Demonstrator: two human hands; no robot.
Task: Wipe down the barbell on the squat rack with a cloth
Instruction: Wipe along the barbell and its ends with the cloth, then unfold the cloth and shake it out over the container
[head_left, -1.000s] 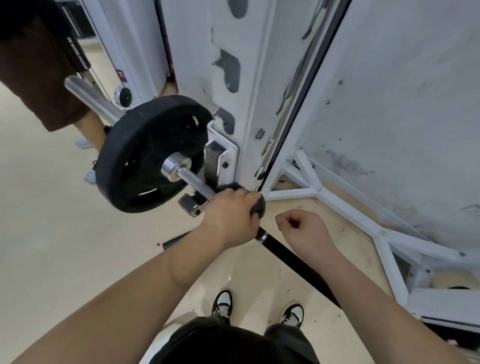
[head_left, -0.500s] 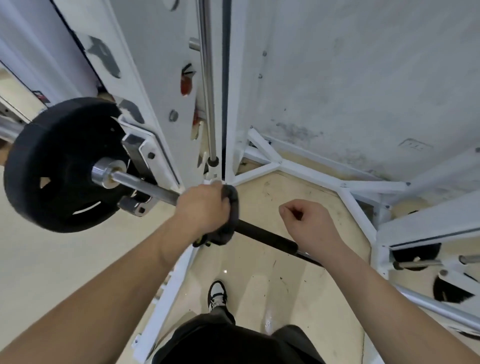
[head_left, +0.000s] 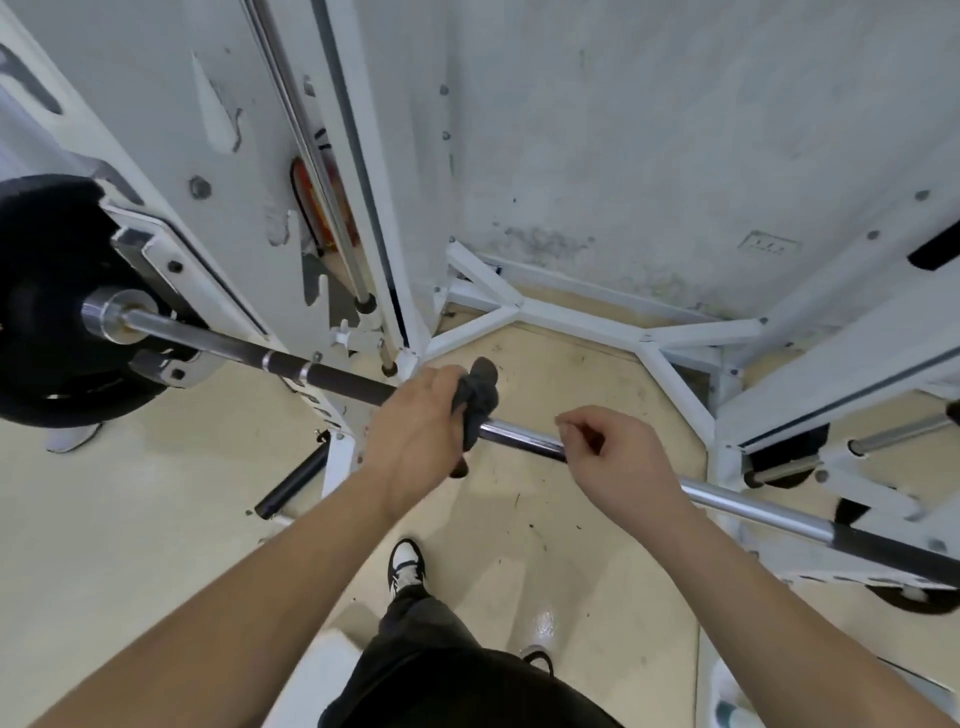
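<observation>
While in the left hand (head_left: 415, 431), cloth (head_left: 478, 400) around barbell (head_left: 332, 376).

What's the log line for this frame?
phase: wiping | left hand: grips cloth wrapped on bar | right hand: empty fist by bar | plate: on bar's left end

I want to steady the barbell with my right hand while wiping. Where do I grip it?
Probably on the barbell, the chrome stretch right of the cloth, from above, fingers curling over: it lies crosswise, round and unobstructed there, under your right hand.
</observation>
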